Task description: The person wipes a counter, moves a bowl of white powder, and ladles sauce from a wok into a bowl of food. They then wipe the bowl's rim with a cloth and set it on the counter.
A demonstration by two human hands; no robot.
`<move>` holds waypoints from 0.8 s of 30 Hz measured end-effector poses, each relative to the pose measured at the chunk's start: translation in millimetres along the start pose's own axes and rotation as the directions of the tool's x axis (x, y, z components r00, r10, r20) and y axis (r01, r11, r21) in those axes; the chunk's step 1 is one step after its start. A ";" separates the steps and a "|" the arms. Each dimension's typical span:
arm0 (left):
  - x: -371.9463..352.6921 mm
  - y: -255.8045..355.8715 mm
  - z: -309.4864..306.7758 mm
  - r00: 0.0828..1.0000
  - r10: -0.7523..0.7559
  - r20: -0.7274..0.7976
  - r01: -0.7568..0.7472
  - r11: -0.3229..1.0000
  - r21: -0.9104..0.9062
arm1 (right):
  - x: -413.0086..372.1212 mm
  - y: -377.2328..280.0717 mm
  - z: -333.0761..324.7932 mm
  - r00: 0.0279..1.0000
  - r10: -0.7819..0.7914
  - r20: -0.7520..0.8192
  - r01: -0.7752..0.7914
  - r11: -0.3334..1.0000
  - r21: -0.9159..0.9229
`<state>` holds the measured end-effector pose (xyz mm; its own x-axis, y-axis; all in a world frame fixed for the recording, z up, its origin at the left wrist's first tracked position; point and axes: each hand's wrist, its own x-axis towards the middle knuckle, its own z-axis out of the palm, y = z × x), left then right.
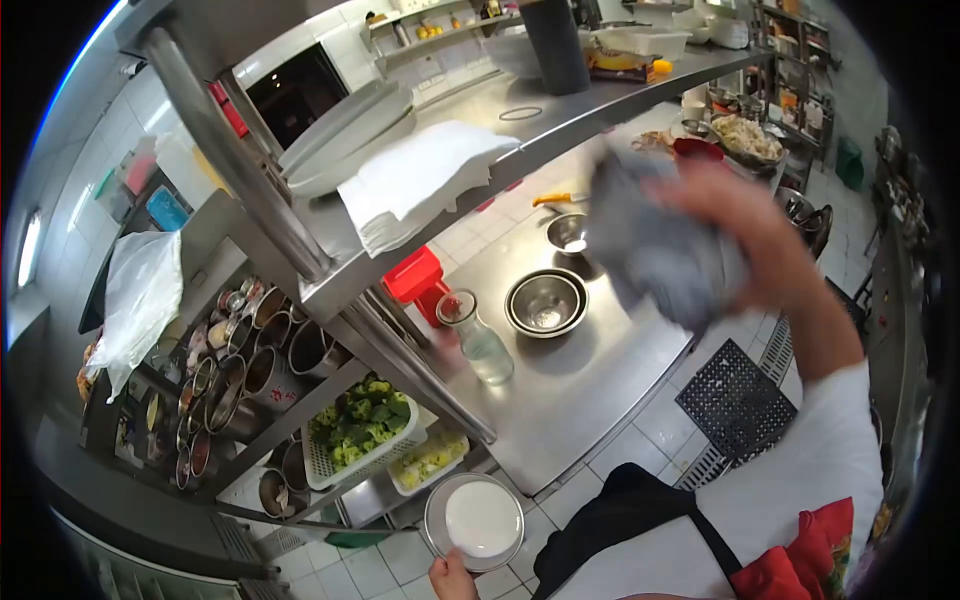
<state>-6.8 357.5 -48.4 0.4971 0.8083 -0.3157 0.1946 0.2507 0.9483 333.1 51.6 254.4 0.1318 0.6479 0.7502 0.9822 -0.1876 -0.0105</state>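
Observation:
My left hand (453, 578) grips the rim of a round metal bowl (432, 520) low in the view, and the bowl has something smooth and white (483, 519) in it. Raised over the steel counter (610, 400), my right hand (755, 225) is closed around a crumpled grey cloth (660, 235), blurred by motion. Behind the cloth, part of the counter is hidden. Nested metal bowls (546, 303) stand on the counter, beside a glass carafe (485, 350) of clear liquid. Farther back is a smaller metal bowl (568, 234).
A red plastic container (414, 275) stands behind the carafe. Above the counter, a steel shelf (560, 120) bears white cloths (420, 185) and stacked platters (350, 140). Below left are a basket of broccoli (360, 425) and several pots (265, 370). A black mat (737, 397) lies on the floor.

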 end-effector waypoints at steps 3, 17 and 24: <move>26.5 -28.0 -20.3 0.999 0.034 0.036 -0.034 0.999 -0.001 | 138.4 21.0 8.1 0.970 -0.144 -0.193 0.094 0.964 -0.247; 53.1 -1.3 -14.0 0.885 0.214 0.413 -0.365 0.870 0.331 | 167.1 -99.0 85.0 0.969 0.195 0.152 -0.182 0.979 -0.094; 38.0 40.6 41.0 0.566 0.244 0.788 -0.682 0.675 0.280 | -150.1 -185.9 134.8 0.352 0.778 0.520 -0.831 0.515 -0.209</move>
<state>54.7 376.6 -23.2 0.9948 0.0985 0.0271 0.0296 -0.5313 0.8467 148.8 88.8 54.6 0.8805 0.4657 -0.0881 0.3685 -0.7896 -0.4907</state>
